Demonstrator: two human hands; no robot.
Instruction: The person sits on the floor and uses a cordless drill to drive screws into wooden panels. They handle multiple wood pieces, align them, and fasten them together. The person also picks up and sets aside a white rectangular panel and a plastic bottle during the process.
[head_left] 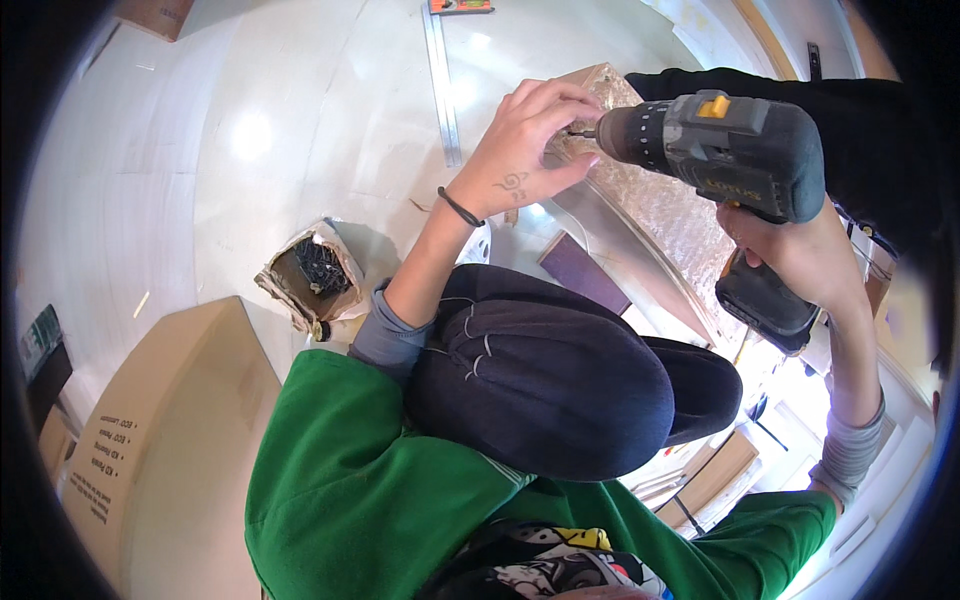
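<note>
My right hand (785, 245) is wrapped round the handle of a black and grey cordless drill (740, 140) with a yellow switch. The drill lies level, its chuck pointing left, and a thin bit or driver tip (580, 133) reaches the end of a long wooden board (665, 215). Around that tip curves my left hand (535, 135), thumb and fingers closed on the board's end; whether it also pinches a screw is hidden. Below my hands are my knees in dark trousers (540, 370).
Another person's black sleeve or trouser leg (780, 95) lies behind the drill. On the floor are a torn carton of dark screws (320, 268), a large cardboard box (185, 440), a metal straightedge (440, 90), an orange level (460, 6) and a purple-brown panel (585, 272).
</note>
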